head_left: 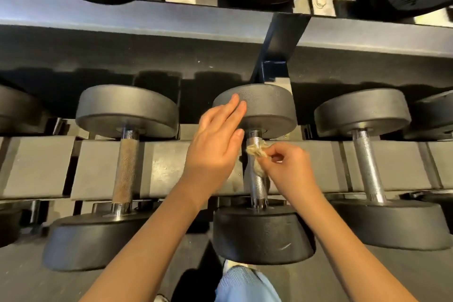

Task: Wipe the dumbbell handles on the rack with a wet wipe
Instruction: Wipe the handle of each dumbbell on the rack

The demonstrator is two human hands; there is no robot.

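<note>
The wet wipe (255, 151) lies against the middle dumbbell handle (257, 185) on the rack (166, 167). The right hand (290, 167), right of the handle, pinches the wipe. The left hand (215, 141), left of the handle, is released, fingers straight.

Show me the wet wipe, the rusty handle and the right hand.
wet wipe (254, 151), head view, on its crumpled upper bunch.
rusty handle (125, 169), head view, mid-length of the knurled grip.
right hand (291, 169), head view, back of the hand.
</note>
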